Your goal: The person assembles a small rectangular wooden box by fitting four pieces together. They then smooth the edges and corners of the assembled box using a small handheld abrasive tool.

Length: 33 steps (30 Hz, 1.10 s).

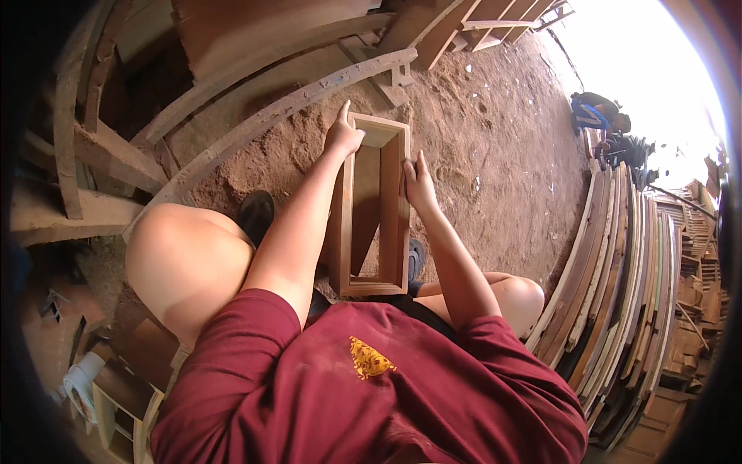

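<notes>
The wooden frame (396, 216), a long open rectangle, was between two bent knees (178, 251), above the dirt floor (495, 193). The left hand (345, 138) was clamped on its far left edge. The right hand (418, 182) touched its right side; whether it was closed in a grip could not be told. Long boards (610, 286) lay stacked to the right.

The wooden frame (394, 209) looks smooth and matt; the shirt (371, 406) is matt cloth; the ground (502, 170), rough, crumbly dirt; the planks (616, 271), dull wood.
</notes>
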Each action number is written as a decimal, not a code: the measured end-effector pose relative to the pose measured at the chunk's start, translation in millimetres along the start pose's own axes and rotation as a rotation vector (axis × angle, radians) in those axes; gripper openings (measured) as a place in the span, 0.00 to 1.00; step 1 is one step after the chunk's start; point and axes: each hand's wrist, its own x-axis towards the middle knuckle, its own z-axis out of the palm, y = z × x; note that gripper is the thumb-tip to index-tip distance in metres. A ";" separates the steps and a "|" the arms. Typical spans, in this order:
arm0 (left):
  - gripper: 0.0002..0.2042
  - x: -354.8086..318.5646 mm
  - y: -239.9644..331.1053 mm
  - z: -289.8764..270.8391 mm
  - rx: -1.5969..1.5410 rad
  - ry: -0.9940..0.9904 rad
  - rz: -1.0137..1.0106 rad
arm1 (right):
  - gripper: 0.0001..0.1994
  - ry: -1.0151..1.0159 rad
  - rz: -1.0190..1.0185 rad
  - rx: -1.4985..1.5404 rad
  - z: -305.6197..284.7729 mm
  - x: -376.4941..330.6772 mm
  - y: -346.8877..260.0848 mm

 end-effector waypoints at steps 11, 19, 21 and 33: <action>0.43 11.1 -10.3 9.6 0.017 0.074 -0.062 | 0.33 -0.067 0.198 -0.004 -22.1 -165.1 -3.5; 0.31 26.8 -30.9 11.9 -0.082 0.232 0.088 | 0.34 0.011 0.067 -0.013 -0.8 -59.7 -13.1; 0.29 33.5 -33.6 7.7 -0.094 0.224 0.065 | 0.34 0.021 0.056 0.039 5.6 -20.0 -23.7; 0.25 33.9 -0.9 11.2 -0.016 0.174 0.069 | 0.34 -0.060 0.015 0.027 -12.3 -66.2 -1.8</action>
